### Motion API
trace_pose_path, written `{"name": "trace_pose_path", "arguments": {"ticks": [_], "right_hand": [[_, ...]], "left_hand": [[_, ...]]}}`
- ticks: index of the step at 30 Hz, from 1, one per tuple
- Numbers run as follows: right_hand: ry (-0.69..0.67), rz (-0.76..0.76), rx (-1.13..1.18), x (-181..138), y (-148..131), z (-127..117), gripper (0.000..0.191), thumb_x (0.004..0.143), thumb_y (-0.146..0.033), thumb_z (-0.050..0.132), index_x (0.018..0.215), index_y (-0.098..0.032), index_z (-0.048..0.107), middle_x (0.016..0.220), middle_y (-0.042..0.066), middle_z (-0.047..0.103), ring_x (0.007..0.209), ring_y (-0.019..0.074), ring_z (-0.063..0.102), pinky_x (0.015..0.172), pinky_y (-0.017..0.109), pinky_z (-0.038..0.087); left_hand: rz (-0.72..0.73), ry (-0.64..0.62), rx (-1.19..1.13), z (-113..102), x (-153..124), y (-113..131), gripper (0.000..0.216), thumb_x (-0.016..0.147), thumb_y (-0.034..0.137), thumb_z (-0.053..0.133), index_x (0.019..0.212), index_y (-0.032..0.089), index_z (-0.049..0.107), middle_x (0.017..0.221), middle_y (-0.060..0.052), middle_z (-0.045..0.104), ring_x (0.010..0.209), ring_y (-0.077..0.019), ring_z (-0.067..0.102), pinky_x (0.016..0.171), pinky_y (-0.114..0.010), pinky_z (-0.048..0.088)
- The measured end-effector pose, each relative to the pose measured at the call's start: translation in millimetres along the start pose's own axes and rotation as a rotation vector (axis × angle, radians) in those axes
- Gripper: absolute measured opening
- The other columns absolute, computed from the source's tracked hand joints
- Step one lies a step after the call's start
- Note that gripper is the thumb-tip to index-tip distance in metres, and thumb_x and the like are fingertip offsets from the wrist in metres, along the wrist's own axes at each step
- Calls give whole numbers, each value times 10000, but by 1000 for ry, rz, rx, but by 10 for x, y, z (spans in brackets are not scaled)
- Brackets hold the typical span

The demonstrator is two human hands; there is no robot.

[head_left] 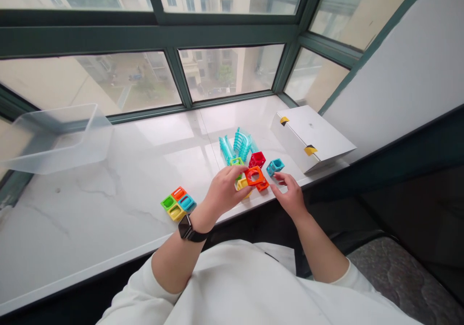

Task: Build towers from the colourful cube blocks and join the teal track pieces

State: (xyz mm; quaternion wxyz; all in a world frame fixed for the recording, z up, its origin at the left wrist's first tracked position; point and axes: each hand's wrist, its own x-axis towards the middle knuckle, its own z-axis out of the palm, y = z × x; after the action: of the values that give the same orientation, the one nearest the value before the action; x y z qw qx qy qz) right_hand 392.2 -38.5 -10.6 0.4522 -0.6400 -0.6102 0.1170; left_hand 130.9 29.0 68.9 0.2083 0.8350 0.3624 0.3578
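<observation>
on a white marble windowsill [119,228], both bare hands work over a small heap of magnetic building blocks. the left hand [223,192], a black smartwatch [185,227] on its wrist, has its fingers together and pressed on an orange square frame block [254,175], which lies over a yellow block [242,185] and a red-orange block [263,186]. the right hand [290,197] is just beside that stack, its fingers curled and apart, nearest a teal cube block [274,167]. a red cube block [257,160] and a green block [237,161] lie just behind, with clear turquoise marble-run tubes [239,144] beyond them. four joined blocks [177,204] sit to the left; a clear plastic bin [54,139] and a white cardboard box [308,136] stand toward the sill's ends.
</observation>
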Motion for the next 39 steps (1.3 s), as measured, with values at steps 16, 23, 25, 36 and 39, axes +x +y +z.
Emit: {"name": "trace_pose_path", "arguments": {"ticks": [16, 23, 25, 36, 39], "right_hand": [[-74, 117, -458, -242, 557, 666, 289, 804, -349, 734, 1052, -204, 700, 947, 84, 713, 942, 300, 641, 856, 398, 458], [-40, 86, -427, -287, 598, 686, 185, 860, -393, 720, 867, -221, 653, 852, 60, 700, 869, 259, 636, 810, 356, 414], [-28, 82, -431, -295, 606, 692, 201, 869, -407, 717, 868, -217, 650, 859, 63, 705, 873, 258, 638, 812, 354, 413], [-29, 67, -353, -268, 503, 595, 228, 877, -422, 738, 935, -208, 685, 898, 74, 718, 900, 277, 684, 828, 378, 486], [-26, 101, -282, -257, 436, 553, 220, 871, -408, 740, 974, -218, 699, 963, 77, 729, 902, 272, 698, 788, 361, 516]], "left_hand": [[-5, -305, 277, 689, 270, 117, 325, 901, 397, 817, 1138, 227, 672, 1046, -91, 764, 1033, -287, 704, 933, -409, 509], [-64, -364, 397, 745, 333, 146, 331, 869, 418, 848, 1057, 200, 684, 967, -96, 764, 977, -298, 706, 894, -414, 483], [-69, -381, 422, 757, 344, 147, 336, 866, 430, 849, 1033, 191, 682, 952, -101, 769, 971, -300, 715, 907, -421, 473], [-89, -417, 482, 797, 416, 206, 210, 894, 355, 778, 956, 192, 662, 896, -117, 788, 896, -309, 748, 919, -449, 443], [-90, -424, 486, 787, 425, 231, 167, 903, 327, 751, 940, 189, 665, 895, -121, 787, 890, -304, 748, 930, -448, 441]]}}
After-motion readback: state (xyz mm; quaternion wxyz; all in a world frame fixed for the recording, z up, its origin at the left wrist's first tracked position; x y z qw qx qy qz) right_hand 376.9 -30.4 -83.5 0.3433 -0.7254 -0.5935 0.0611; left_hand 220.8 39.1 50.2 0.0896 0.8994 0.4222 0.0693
